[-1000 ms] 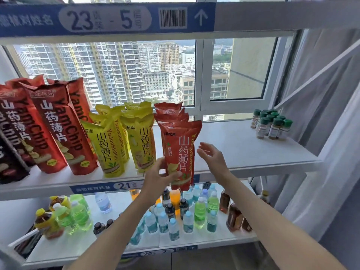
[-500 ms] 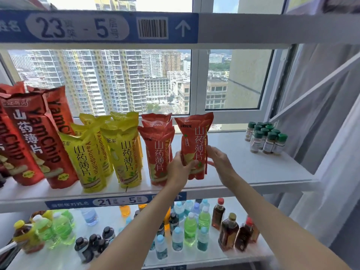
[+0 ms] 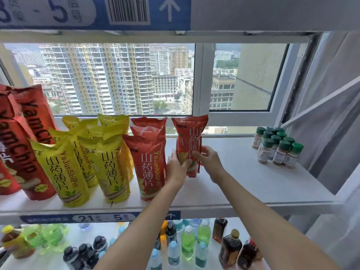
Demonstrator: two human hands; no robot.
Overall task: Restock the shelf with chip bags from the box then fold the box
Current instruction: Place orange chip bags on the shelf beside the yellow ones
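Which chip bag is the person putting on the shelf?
Find the white shelf in front of the window. Past the yellow bags stands a row of red bags. The one you want is the red bag just right of that row, standing apart, held by the left hand and right hand.

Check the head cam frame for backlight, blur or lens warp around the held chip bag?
Head view: daylight from the wide window backlights the shelf, yet print on the red foil chip bag held by the left hand and right hand reads clearly. The bottles on the lower shelf look soft, the blue shelf label blurred. Wide-angle warp bends the white shelf edge.
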